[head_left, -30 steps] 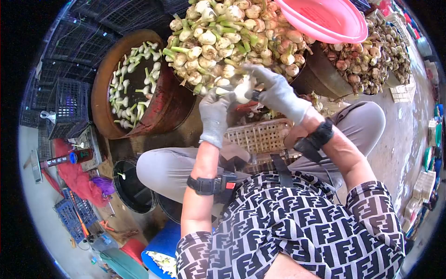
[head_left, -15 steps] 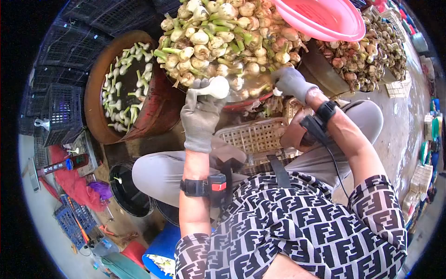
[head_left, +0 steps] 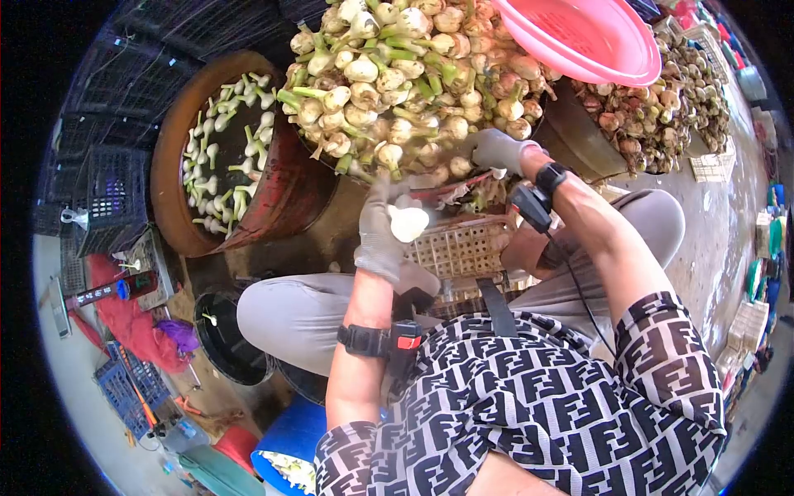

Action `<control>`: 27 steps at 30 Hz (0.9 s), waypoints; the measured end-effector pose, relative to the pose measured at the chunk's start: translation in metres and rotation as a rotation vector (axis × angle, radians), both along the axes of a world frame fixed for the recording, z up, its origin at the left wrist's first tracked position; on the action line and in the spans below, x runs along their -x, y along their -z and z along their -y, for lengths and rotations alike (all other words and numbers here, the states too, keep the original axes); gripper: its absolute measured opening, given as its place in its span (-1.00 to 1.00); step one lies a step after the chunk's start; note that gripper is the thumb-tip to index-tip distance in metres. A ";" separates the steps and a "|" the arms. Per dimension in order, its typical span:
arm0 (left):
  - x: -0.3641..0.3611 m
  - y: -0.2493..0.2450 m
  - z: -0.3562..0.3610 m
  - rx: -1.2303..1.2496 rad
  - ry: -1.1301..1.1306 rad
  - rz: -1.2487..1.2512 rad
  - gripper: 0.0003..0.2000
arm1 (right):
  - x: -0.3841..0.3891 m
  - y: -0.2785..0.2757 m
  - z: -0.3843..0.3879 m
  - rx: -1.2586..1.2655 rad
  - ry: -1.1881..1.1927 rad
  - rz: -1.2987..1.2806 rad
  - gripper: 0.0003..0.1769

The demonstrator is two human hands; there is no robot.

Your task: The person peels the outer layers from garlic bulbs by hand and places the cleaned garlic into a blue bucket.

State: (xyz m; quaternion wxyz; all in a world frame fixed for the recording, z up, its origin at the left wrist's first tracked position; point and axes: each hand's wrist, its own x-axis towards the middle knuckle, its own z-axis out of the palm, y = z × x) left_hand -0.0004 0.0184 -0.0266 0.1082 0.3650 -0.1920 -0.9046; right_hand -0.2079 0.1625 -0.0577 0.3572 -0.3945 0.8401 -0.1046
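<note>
Fingers (head_left: 382, 198) of the gloved left hand (head_left: 379, 236) pinch a peeled bulb (head_left: 409, 221), smooth, white and rounded, just above the cream basket (head_left: 463, 248); rightward, the gloved right hand (head_left: 496, 149) lies on the heaped bulbs (head_left: 389, 74), its fingertips buried among them; whether it grips anything cannot be told; the heap's top is cut off.

left hand (head_left: 379, 236) glove: matt knit cloth | basin (head_left: 579, 33): glossy plastic | tub (head_left: 299, 183): rusty metal

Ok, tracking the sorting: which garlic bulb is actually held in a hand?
The clean white bulb in the left hand, below the heap; the right hand reaches into the heap.
</note>
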 end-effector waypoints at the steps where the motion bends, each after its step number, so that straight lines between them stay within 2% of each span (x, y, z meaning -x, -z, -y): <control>1: 0.009 -0.016 -0.007 0.132 0.055 0.142 -0.82 | -0.007 -0.027 -0.004 0.075 0.076 0.035 -0.67; 2: 0.012 -0.024 -0.012 0.263 0.108 0.287 -0.82 | -0.012 -0.039 -0.007 0.148 0.151 0.073 -0.67; 3: 0.008 -0.021 -0.011 0.384 0.241 0.194 -0.71 | -0.011 -0.040 -0.010 0.157 0.164 0.148 -0.68; 6: 0.018 -0.016 -0.019 1.023 0.456 0.114 -0.51 | -0.027 -0.071 -0.015 0.264 0.172 0.232 -0.73; 7: 0.020 -0.038 -0.027 0.841 0.468 0.097 -0.47 | -0.033 -0.080 -0.017 0.399 0.128 0.266 -0.73; 10: 0.019 -0.023 -0.028 0.822 0.587 -0.027 -0.49 | -0.049 -0.091 -0.021 0.551 0.187 0.423 -0.78; 11: 0.016 -0.027 -0.029 0.971 0.564 -0.007 -0.51 | -0.062 -0.092 -0.021 0.642 0.414 0.524 -0.76; 14: 0.008 -0.032 -0.032 1.334 0.446 0.078 -0.55 | -0.078 -0.073 -0.017 0.745 0.836 0.987 -0.75; 15: 0.007 -0.035 -0.033 1.324 0.473 0.098 -0.55 | -0.076 -0.041 -0.021 0.761 0.860 1.213 -0.77; 16: 0.006 -0.036 -0.033 1.465 0.458 0.086 -0.55 | -0.093 -0.071 -0.012 0.599 0.892 0.993 -0.84; 18: 0.005 -0.037 -0.033 1.750 0.422 0.059 -0.54 | -0.105 -0.071 -0.005 0.642 0.878 0.817 -0.76; 19: 0.005 -0.036 -0.031 1.776 0.415 0.075 -0.52 | -0.108 -0.076 -0.003 0.709 0.947 0.881 -0.75; 22: 0.004 -0.035 -0.027 1.788 0.416 0.055 -0.52 | -0.107 -0.080 -0.003 0.656 0.868 0.813 -0.80; 27: -0.001 -0.042 -0.031 1.501 0.403 0.023 -0.53 | -0.105 -0.071 -0.004 0.725 0.871 0.922 -0.83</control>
